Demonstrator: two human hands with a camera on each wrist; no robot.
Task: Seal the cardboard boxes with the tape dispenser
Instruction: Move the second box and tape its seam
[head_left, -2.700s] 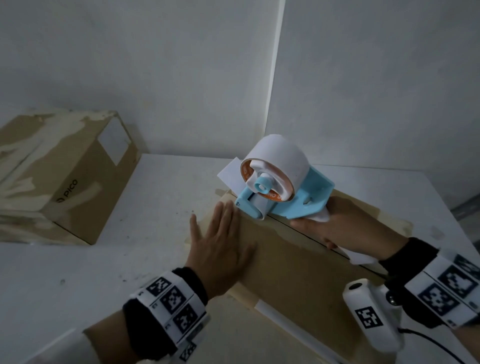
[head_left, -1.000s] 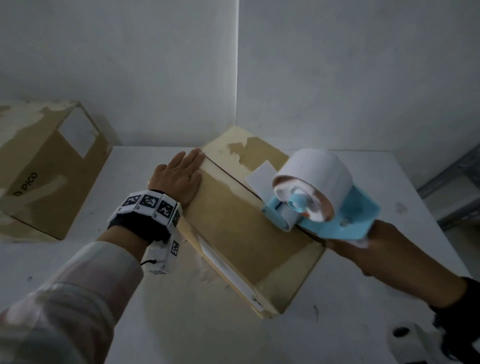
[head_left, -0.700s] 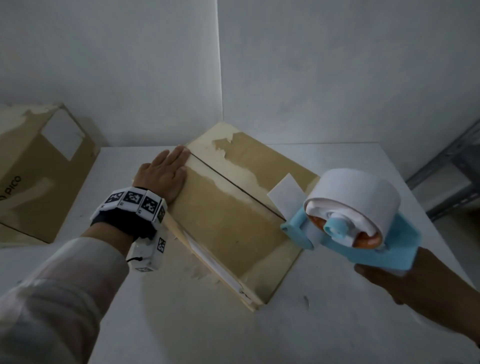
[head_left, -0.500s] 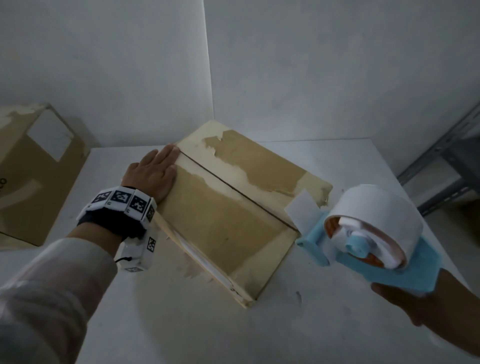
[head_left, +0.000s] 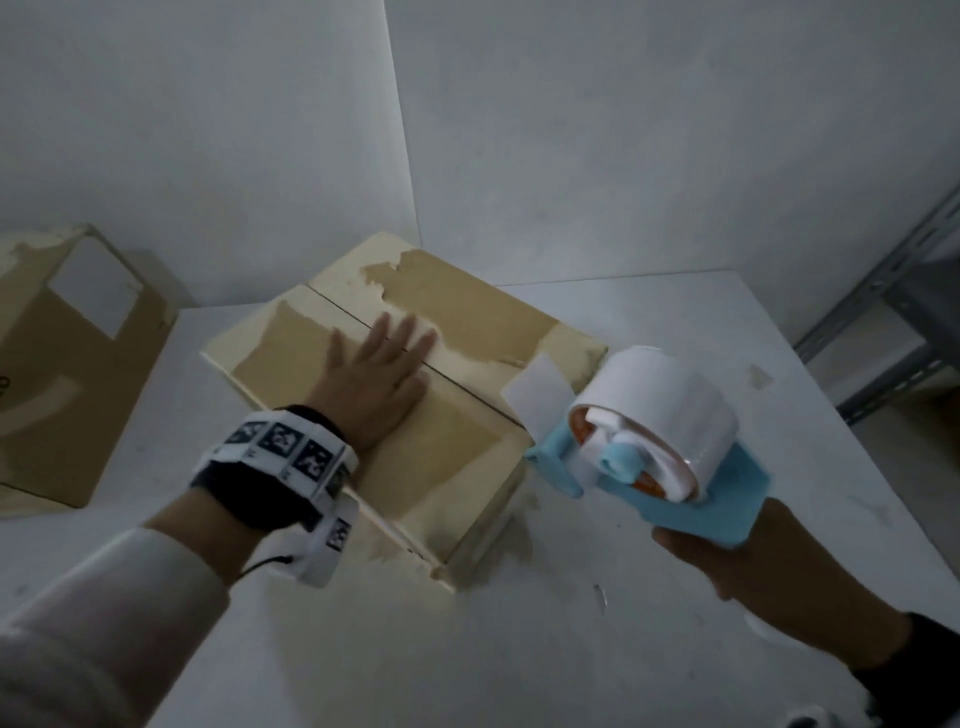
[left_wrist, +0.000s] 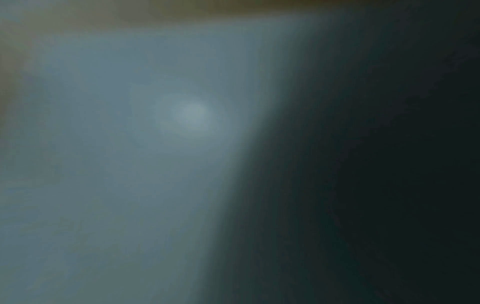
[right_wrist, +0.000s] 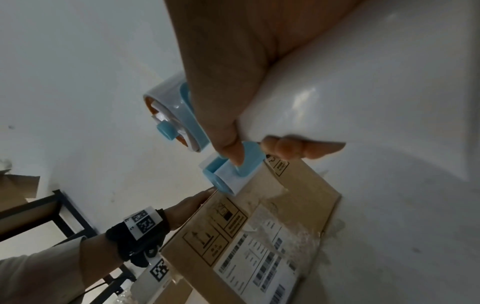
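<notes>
White worktop (head_left: 675, 322) in a corner of grey walls (head_left: 623, 130), left hand (head_left: 374, 379) flat, fingers spread, on the cardboard box (head_left: 457, 447), right hand (head_left: 727, 566) clasping a blue tape dispenser (head_left: 649, 441) just beside the box, second box (head_left: 57, 374) far left, metal shelving (head_left: 893, 312) right.

**Browns, Whites and One Patch of Blue**

The cardboard box (head_left: 457, 457) is tan, blotched with pale cream where its surface has peeled. The tape dispenser (head_left: 696, 499) is light blue — its roll (head_left: 654, 395) white, with orange at the hub. The wristband (head_left: 280, 447) shows black-and-white square codes on black fabric. A second brown box (head_left: 57, 374) carries a white label — table (head_left: 649, 649) and walls are white.
</notes>
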